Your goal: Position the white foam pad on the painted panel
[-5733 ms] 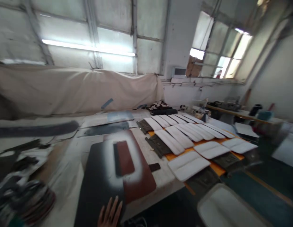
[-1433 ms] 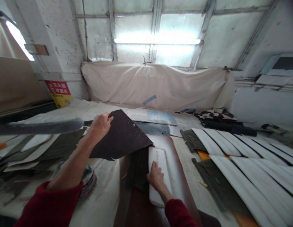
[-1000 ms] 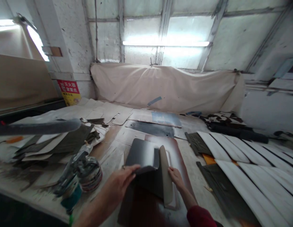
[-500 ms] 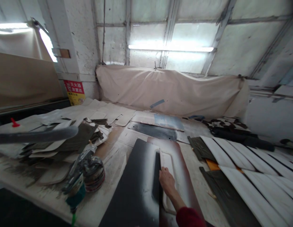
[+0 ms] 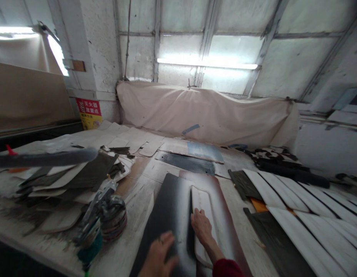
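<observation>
In front of me a long, pale panel with rounded ends (image 5: 201,198) lies over a dark board (image 5: 157,215) dusted with white around its middle. The board's right half is reddish brown. My right hand (image 5: 202,227) has its fingers curled over the panel's left edge, gripping it. A dark strip shows along that edge. Lower left of it, my left hand (image 5: 159,254) hovers over the dark half of the board, slightly blurred, fingers apart and holding nothing.
A spray gun (image 5: 93,215) rests against a paint-crusted can (image 5: 113,223) on the left. Behind them is a heap of pale and dark flat pieces (image 5: 80,173). Rows of white panels (image 5: 314,234) lie at right. A grey hose-like bar (image 5: 45,157) juts in from the left.
My left hand has come into view from below. My right hand and the pale panel have shifted slightly left and down, narrowing the dark gap beside the panel.
</observation>
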Available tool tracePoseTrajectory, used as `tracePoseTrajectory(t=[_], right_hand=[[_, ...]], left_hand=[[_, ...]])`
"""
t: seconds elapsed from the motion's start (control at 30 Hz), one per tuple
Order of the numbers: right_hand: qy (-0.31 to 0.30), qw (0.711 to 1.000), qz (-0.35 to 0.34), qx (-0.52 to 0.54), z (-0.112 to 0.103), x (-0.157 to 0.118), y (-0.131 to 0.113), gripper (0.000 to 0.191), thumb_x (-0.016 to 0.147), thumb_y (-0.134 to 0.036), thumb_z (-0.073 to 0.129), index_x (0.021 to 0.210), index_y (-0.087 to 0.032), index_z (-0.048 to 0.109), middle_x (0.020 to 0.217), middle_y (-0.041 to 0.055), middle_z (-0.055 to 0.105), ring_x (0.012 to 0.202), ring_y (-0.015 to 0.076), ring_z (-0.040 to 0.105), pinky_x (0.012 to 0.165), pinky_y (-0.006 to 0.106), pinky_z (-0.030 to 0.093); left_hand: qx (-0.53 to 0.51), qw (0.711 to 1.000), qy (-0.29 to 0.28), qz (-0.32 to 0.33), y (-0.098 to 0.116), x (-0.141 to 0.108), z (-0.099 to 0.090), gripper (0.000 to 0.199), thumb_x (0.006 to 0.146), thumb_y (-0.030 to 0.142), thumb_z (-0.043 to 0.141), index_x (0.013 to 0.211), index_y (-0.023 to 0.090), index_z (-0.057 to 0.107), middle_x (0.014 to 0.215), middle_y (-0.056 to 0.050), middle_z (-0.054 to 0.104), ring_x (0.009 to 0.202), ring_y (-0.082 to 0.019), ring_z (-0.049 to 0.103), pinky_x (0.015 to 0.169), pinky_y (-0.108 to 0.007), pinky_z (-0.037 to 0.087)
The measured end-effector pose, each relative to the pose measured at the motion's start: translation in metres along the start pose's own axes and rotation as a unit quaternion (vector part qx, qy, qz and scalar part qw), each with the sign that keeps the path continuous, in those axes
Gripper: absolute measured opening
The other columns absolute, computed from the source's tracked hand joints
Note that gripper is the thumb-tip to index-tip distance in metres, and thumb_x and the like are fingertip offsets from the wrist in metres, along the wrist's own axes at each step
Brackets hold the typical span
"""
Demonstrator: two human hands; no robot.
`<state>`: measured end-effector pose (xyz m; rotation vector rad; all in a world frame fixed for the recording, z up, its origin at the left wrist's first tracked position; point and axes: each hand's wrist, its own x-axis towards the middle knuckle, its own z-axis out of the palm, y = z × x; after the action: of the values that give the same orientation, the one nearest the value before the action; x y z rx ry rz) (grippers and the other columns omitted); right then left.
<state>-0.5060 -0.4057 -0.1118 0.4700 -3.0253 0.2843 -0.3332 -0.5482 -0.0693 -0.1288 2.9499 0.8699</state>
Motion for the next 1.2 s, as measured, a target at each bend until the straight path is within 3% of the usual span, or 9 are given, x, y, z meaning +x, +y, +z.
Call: tracePoseTrajectory(t=[0.07,0.17,0.27,0.5,0.87,1.2], right_hand=[[0.004,1.000,0.006,0.002,-0.003,0.000,0.000,0.026,0.092,-0.021,0.034,0.101,-0.014,0.058,0.096,0.0106,0.064,0.077,0.0222,0.069,0.058,0.028,0.046],[0.014,1.000,0.018,0.004,-0.004,0.000,0.000,0.028,0.092,-0.019,0.031,0.105,-0.016,0.056,0.095,0.0086,0.063,0.072,0.0194,0.068,0.052,0.026,0.043],[0.021,0.999,0.024,0.004,-0.001,0.002,0.002,0.030,0.092,-0.017,0.029,0.108,-0.017,0.055,0.094,0.0073,0.063,0.071,0.0182,0.068,0.049,0.026,0.040],[0.018,1.000,0.024,-0.005,0.006,0.007,0.003,0.033,0.092,-0.014,0.029,0.109,-0.017,0.056,0.094,0.0071,0.065,0.072,0.0179,0.068,0.053,0.026,0.042],[-0.001,1.000,0.017,0.004,0.011,0.006,-0.009,0.038,0.092,-0.012,0.028,0.121,-0.011,0.052,0.099,0.0090,0.065,0.073,0.0196,0.068,0.059,0.029,0.046],[-0.007,0.999,0.029,0.012,0.004,0.005,-0.011,0.038,0.092,-0.012,0.028,0.120,-0.011,0.053,0.098,0.0096,0.065,0.074,0.0207,0.068,0.060,0.029,0.046]], left_hand=[[-0.009,0.983,0.100,-0.154,-0.016,0.048,-0.014,0.045,0.087,0.030,0.033,0.128,0.018,0.046,0.134,-0.011,0.052,0.131,-0.020,0.040,0.112,-0.035,0.029],[-0.013,0.964,0.142,-0.226,-0.041,0.104,-0.028,0.052,0.087,0.023,0.026,0.134,0.000,0.033,0.141,-0.019,0.042,0.134,-0.020,0.035,0.111,-0.029,0.027],[-0.024,0.957,0.134,-0.256,-0.061,0.130,-0.028,0.053,0.086,0.022,0.031,0.133,-0.003,0.033,0.137,-0.020,0.047,0.128,-0.022,0.043,0.106,-0.029,0.033],[-0.058,0.945,0.136,-0.290,-0.081,0.138,-0.017,0.035,0.085,0.028,0.041,0.110,0.008,0.055,0.113,-0.016,0.065,0.113,-0.021,0.056,0.094,-0.027,0.040],[-0.168,0.913,0.193,-0.317,-0.104,0.151,0.009,0.018,0.083,0.023,0.050,0.094,0.011,0.058,0.095,-0.007,0.068,0.089,-0.014,0.063,0.084,-0.032,0.047],[-0.195,0.911,0.228,-0.284,-0.110,0.154,0.019,0.010,0.082,0.020,0.053,0.085,0.012,0.058,0.083,-0.003,0.066,0.078,-0.012,0.061,0.077,-0.029,0.048]])
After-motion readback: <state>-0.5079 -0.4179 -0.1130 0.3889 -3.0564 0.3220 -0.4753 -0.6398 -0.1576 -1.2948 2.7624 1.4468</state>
